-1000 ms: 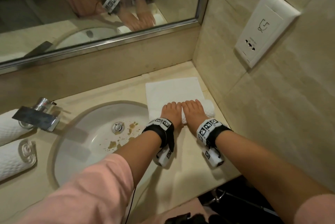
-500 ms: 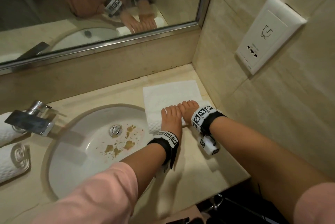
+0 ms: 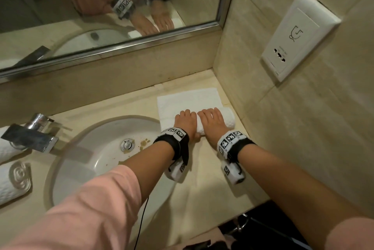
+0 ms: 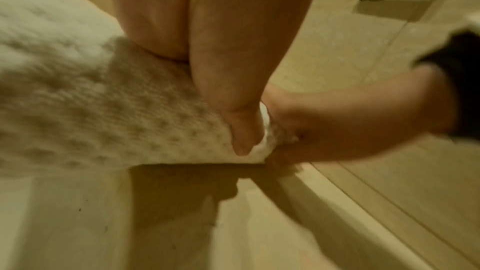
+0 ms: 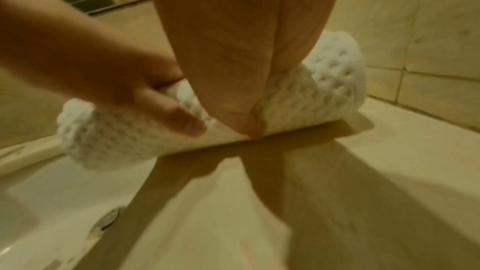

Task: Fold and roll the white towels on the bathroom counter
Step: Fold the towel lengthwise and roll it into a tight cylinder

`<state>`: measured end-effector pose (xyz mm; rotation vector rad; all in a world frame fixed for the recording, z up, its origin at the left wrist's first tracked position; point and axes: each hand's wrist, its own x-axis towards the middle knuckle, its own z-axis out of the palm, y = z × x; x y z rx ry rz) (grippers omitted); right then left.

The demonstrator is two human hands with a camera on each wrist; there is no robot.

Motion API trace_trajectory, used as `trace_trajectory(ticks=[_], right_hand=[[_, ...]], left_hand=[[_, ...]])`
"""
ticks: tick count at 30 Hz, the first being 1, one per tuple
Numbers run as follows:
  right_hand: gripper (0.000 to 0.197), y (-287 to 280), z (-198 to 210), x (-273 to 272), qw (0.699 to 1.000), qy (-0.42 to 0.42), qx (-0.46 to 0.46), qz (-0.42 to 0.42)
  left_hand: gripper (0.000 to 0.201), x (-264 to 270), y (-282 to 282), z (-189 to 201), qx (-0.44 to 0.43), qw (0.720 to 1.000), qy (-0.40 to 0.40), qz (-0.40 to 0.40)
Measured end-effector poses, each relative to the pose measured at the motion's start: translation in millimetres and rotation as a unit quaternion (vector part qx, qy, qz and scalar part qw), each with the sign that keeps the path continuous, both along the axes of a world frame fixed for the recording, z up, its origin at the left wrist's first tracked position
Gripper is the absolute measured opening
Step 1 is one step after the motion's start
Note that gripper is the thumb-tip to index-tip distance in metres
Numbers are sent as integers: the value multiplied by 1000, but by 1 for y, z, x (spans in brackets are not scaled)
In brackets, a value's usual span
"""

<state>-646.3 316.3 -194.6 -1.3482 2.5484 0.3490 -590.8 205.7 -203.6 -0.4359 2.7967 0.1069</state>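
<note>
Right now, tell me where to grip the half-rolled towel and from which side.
Grip the rolled part of the towel, from above and from the near counter edge, as the left hand and right hand do now. The roll lies crosswise, its flat tail stretching toward the mirror, so fingers over the top probably keep it tight.

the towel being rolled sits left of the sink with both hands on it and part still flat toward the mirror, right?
Not quite: the towel sits right of the sink, in the corner by the wall, as the head view shows. Both the left hand and right hand are on it, part still flat toward the mirror.
</note>
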Motion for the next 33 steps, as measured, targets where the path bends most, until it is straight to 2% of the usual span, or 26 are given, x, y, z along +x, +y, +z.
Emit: trace_trajectory(ticks=[4,8,11,14,17,20,22,25,29,33], right_hand=[[74,-10,4,-13,999,-20,25,6],[70,-19,6,-19,997,-20,76,9],[70,-21,10,-22,995,-26,92,13],[77,-13,12,-20,998,-33,45,18],[90,6,2,-7,1000,16,-15,-2],[89,17,-9,2,994,63,-47,-70],[87,13,-13,-2,994,60,-61,-74],[74,5,-14,-14,994,36,-100,-37],[78,0,-11,-31,992,-2,-128,2],[80,-10,-2,-47,998,-41,-54,21]], left_hand=[[62,3,14,-2,-59,998,24,-21],[53,6,30,2,-125,992,-7,-19],[46,2,30,4,-114,993,-23,-3],[40,0,26,5,-96,995,-34,-2],[45,-5,18,5,-65,998,-21,15],[72,-9,14,4,-39,999,-24,28],[79,-10,12,3,-36,999,-20,31],[79,-13,8,1,-26,999,-6,37],[75,-8,10,-2,-48,998,23,32],[65,2,25,-5,-107,993,18,41]])
